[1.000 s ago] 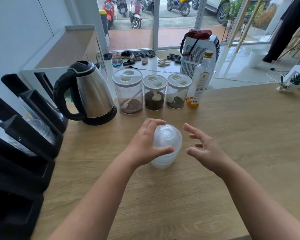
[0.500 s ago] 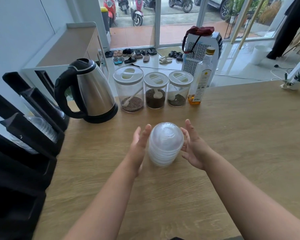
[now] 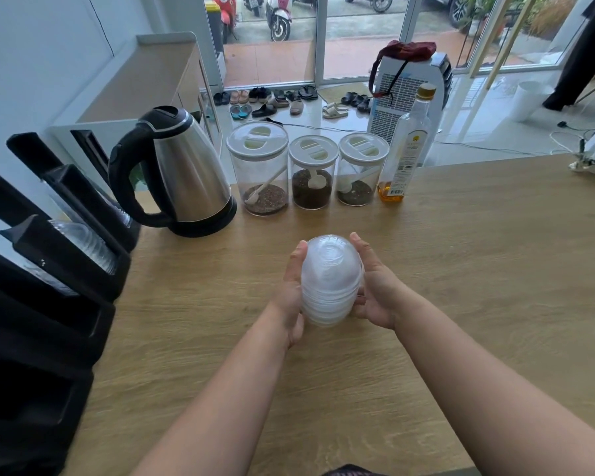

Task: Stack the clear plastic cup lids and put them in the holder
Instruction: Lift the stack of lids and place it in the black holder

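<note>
1. Head view, the risks first: the stack of clear dome lids [image 3: 331, 281] is only squeezed from its two sides, nothing visibly under it. These lids look thin and slick, so if the person eases off even a bit the lower ones could probably slide out and scatter across the counter [image 3: 461, 269]
2. Squeezing harder isn't a free fix either, it could likely buckle the domes or pop the stack crooked so it won't go into a slot cleanly
3. The black holder [image 3: 59, 269] runs along the counter's left edge, well apart from the stack, and the kettle [image 3: 182, 173] stands near the back-left. Carrying the stack over there, an elbow or the lids themselves might clip the kettle. Some slots already have lids in them, so picking a full one would jam things
4. Left hand [image 3: 291, 297]: fingers mostly straight, palm pressed flat on the stack's left side, thumb up by the top dome
5. Right hand [image 3: 375, 290]: slightly cupped, pressed on the right side, mirroring the left
6. The stack itself sits mid-counter, toward the front. Can't tell if its bottom touches the wood or is just above it
</note>
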The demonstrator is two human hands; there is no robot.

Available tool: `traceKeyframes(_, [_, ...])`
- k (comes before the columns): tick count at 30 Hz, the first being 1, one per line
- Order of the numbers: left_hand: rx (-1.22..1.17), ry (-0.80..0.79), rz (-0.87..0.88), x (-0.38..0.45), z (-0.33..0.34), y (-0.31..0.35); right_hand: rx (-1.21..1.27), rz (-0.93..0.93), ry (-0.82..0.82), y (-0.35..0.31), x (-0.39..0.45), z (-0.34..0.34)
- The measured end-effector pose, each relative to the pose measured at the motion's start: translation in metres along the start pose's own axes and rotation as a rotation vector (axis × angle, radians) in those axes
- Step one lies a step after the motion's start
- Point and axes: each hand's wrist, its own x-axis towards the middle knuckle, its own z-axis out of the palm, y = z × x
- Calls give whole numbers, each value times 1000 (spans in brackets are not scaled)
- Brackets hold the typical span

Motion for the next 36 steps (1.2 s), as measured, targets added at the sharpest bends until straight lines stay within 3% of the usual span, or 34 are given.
traceKeyframes(19, [-79,45,12,-22,-6,12,120,30,-80,-11,-13,25])
traceKeyframes(28, [-26,298,198,-66,-40,48,-24,-44,-260,-40,-16,91])
traceKeyframes(36, [-35,558,358,-128,-90,120,-10,-127,-551,-86,-33,200])
